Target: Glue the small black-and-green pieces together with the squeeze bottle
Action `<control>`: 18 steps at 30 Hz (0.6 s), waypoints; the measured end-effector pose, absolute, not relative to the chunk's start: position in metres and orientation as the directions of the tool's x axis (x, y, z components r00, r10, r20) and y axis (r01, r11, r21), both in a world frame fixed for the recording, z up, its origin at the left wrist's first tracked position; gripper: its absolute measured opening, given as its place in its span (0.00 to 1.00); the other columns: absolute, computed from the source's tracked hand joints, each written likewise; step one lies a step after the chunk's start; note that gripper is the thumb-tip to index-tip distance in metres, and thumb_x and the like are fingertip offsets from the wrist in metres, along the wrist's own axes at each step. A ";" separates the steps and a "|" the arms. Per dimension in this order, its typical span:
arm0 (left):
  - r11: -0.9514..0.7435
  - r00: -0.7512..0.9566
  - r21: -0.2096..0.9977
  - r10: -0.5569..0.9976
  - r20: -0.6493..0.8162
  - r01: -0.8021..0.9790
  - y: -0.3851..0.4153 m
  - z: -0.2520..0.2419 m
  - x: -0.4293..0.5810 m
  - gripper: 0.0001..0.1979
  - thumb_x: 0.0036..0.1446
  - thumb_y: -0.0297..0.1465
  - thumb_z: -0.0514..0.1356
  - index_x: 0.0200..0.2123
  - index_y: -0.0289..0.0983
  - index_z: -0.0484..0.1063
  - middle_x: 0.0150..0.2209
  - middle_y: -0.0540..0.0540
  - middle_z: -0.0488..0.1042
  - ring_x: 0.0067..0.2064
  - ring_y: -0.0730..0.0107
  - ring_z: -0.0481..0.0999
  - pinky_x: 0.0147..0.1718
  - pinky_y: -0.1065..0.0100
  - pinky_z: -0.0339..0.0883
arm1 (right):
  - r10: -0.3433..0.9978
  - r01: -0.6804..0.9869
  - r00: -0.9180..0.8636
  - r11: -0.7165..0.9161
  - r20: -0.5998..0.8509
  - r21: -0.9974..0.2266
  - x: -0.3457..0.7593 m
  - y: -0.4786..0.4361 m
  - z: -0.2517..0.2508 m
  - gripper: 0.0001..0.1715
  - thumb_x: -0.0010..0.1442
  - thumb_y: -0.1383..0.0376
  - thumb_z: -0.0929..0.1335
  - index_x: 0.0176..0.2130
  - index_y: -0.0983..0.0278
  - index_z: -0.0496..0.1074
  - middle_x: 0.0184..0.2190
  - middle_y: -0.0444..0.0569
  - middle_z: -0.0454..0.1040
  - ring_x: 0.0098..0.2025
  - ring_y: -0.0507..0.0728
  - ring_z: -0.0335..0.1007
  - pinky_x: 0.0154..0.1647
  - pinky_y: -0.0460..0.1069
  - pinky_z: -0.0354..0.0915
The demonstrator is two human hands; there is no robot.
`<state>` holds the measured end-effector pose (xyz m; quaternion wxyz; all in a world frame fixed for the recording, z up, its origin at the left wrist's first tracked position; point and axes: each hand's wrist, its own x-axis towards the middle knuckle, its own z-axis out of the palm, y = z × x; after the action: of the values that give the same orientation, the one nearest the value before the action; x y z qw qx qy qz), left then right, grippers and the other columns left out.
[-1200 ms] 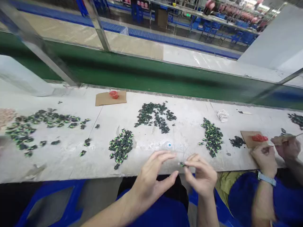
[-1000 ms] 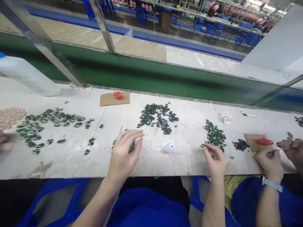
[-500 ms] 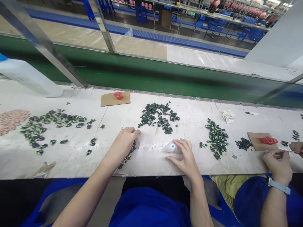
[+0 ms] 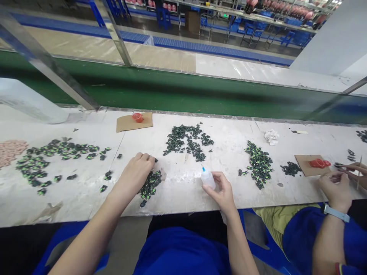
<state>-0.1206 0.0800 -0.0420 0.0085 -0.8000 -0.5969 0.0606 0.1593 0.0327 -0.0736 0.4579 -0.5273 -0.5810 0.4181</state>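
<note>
My left hand (image 4: 137,172) rests on the white bench, fingers curled in a pinch at the top of a small heap of green-and-black parts (image 4: 150,185); what it pinches is too small to name. My right hand (image 4: 223,192) is wrapped round a small clear squeeze bottle (image 4: 207,178) with a blue tip, held upright on the bench. A larger heap of dark green parts (image 4: 187,140) lies beyond both hands.
A heap of green-and-black parts (image 4: 258,163) lies to the right, scattered ones (image 4: 54,154) to the left. A cardboard piece with a red cup (image 4: 137,117) sits at the back. A co-worker's hands (image 4: 336,187) work at far right. A green conveyor (image 4: 183,93) runs behind the bench.
My right hand has stood the squeeze bottle upright and closed round it. My left hand reached to the near heap and stayed there, fingers curling in.
</note>
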 end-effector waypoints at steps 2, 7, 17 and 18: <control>-0.297 0.292 -0.076 0.954 -0.071 0.952 0.080 -0.045 -0.125 0.16 0.53 0.14 0.47 0.31 0.34 0.71 0.31 0.36 0.73 0.38 0.49 0.71 0.36 0.58 0.64 | 0.994 0.113 0.030 0.101 0.105 -0.988 0.161 0.033 -0.074 0.18 0.48 0.57 0.75 0.39 0.60 0.74 0.36 0.48 0.78 0.37 0.58 0.74 0.37 0.52 0.70; -0.308 0.299 0.235 0.951 0.074 0.922 0.075 -0.049 -0.116 0.13 0.59 0.22 0.48 0.36 0.35 0.72 0.36 0.38 0.73 0.39 0.53 0.72 0.38 0.58 0.66 | 0.986 -0.171 0.166 0.021 -0.008 -0.985 0.162 0.034 -0.075 0.18 0.44 0.56 0.75 0.34 0.63 0.77 0.28 0.47 0.76 0.26 0.55 0.70 0.23 0.48 0.64; -0.134 0.184 0.748 0.983 0.016 0.650 0.038 -0.069 -0.044 0.07 0.60 0.31 0.60 0.33 0.44 0.78 0.36 0.48 0.80 0.42 0.61 0.75 0.45 0.58 0.58 | 0.902 -0.095 0.415 -0.082 -0.114 -0.992 0.146 0.037 -0.074 0.17 0.46 0.54 0.73 0.25 0.66 0.73 0.20 0.47 0.73 0.22 0.53 0.65 0.21 0.47 0.63; -0.124 0.155 0.723 0.988 0.023 0.679 0.035 -0.071 -0.042 0.06 0.59 0.31 0.61 0.32 0.45 0.79 0.35 0.49 0.80 0.42 0.60 0.75 0.45 0.57 0.57 | 0.894 -0.070 0.435 -0.089 -0.111 -0.994 0.144 0.037 -0.073 0.17 0.45 0.54 0.73 0.24 0.66 0.73 0.20 0.46 0.73 0.22 0.53 0.65 0.22 0.47 0.63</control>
<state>-0.0422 0.0351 -0.0707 -0.2920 -0.7017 -0.5939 -0.2638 0.1440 0.0367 -0.0726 0.5852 -0.6124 -0.3362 0.4117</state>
